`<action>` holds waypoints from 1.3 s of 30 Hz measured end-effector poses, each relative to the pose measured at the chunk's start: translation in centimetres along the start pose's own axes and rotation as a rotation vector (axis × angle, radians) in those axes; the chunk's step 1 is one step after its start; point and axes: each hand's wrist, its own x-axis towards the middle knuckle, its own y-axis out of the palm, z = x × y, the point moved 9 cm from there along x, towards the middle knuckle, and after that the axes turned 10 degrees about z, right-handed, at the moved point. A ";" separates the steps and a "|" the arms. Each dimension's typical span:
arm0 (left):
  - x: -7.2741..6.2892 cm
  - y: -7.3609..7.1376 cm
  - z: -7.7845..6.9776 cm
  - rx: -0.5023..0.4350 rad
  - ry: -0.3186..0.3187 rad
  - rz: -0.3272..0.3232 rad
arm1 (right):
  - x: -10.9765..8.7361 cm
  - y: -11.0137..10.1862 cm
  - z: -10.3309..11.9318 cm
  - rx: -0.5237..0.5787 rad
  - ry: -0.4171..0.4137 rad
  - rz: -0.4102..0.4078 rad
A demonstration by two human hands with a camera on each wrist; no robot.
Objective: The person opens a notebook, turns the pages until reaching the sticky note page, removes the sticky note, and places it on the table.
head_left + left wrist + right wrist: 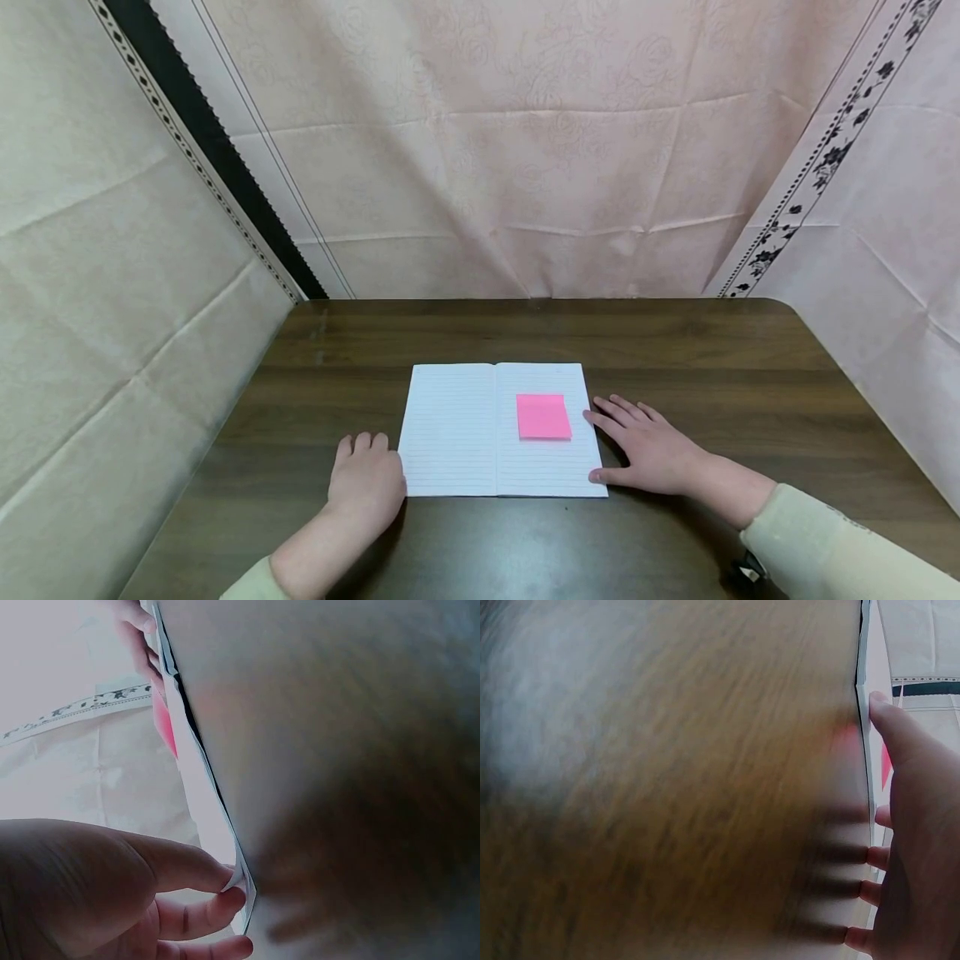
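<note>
An open lined notebook (453, 429) lies flat on the wooden table, a pink sticky note (543, 417) on its right-hand page. At the notebook's lower left edge is my left hand (367, 482). The left wrist view shows its thumb and index finger pinching a slightly lifted page corner (234, 879). My right hand (651, 448) rests at the opposite edge with fingers spread. Its thumb (889, 716) and index fingertip touch the right page, while the other fingertips reach the table beside it.
The brown wooden table (525, 542) extends around the notebook. Pale patterned cloth (570, 167) hangs behind it and along both sides, with a dark strip (217, 142) at the left. Something black (746, 571) shows under the right sleeve.
</note>
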 end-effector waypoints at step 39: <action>8.4 -0.5 -7.7 -0.291 0.181 0.105 | 0.0 0.2 0.1 0.015 0.023 0.015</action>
